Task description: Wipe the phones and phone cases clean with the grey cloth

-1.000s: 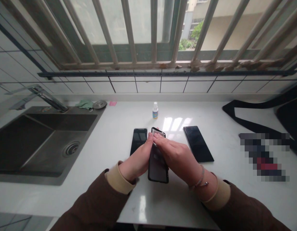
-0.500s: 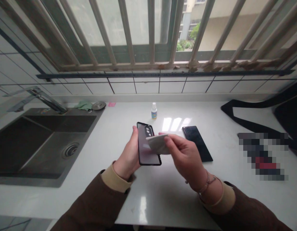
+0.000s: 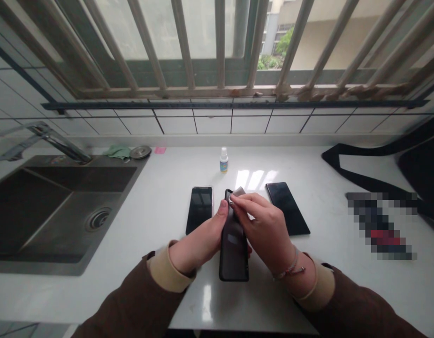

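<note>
My left hand is closed on a black-rimmed phone case, thumb along its upper left edge. The case is tilted, long side pointing toward me. With pinched fingers, my right hand presses a small grey cloth at the upper end of the case. Most of the cloth is hidden under those fingers. On the counter left of the case lies a dark-screened phone with a pale pinkish edge. Another flat black phone rests beyond my right hand.
A small white spray bottle stands behind my hands on the white counter. At left is a sink with a faucet, a green cloth and a metal drain cover. A black strap lies at right.
The phone case has swung lower and to the right, now seen at a steeper tilt. My right hand has brought the cloth to its upper end. The phone at left has come into view.
</note>
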Action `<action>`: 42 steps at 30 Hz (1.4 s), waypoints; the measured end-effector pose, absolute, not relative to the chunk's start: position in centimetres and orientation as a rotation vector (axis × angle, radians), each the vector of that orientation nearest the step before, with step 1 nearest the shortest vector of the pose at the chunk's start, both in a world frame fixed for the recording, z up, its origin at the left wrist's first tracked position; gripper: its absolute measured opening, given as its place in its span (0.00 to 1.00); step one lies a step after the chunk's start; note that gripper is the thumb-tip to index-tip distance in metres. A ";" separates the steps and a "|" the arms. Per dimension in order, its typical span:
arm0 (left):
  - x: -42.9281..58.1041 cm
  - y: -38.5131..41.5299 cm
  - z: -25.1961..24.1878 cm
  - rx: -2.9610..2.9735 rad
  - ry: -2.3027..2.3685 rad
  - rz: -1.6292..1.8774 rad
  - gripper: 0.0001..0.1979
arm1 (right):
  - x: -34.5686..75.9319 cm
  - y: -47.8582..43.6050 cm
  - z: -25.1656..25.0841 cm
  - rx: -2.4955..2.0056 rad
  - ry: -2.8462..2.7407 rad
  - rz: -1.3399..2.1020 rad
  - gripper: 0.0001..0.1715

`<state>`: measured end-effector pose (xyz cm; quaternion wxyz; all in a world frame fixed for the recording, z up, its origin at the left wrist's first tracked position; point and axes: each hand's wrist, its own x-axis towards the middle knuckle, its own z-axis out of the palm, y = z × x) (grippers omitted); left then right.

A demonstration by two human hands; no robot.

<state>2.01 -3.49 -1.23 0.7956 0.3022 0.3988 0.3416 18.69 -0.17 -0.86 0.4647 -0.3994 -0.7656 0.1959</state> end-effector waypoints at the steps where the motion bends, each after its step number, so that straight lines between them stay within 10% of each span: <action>1: 2.0 -3.6 -1.4 0.642 0.856 0.726 0.43 | 18.8 -0.2 -0.9 -0.995 -1.875 0.489 0.13; 42: 0.4 -1.1 1.2 0.453 1.176 1.228 0.36 | 18.2 -0.6 -0.1 -0.371 -2.107 0.923 0.05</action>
